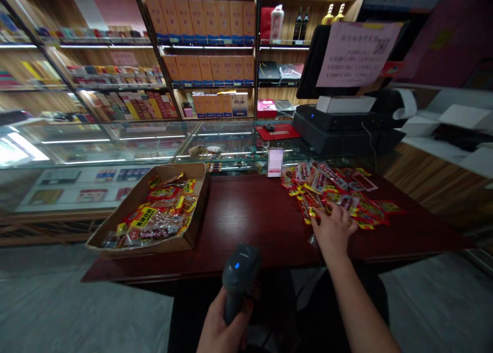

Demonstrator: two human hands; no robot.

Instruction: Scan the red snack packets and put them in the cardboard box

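Observation:
My left hand [225,327] is wrapped round the handle of a dark grey barcode scanner [243,265], held upright in front of the table's near edge; a small blue light glows on its head. My right hand [334,230] reaches over the near side of a loose pile of snack packets [323,181], fingers apart and touching the packets. Red, yellow and clear wrappers make up the pile; whether a packet sits between the fingertips is not plain. To the left, a shallow cardboard box [199,222] holds several similar snack packets [156,211].
Both heaps lie on a dark red wooden table [239,214]. A small upright card [275,163] stands at its back edge. Behind are a glass counter [154,137], a mouse [268,128] on a red mat, and a monitor [314,60] above a black cash drawer [339,124].

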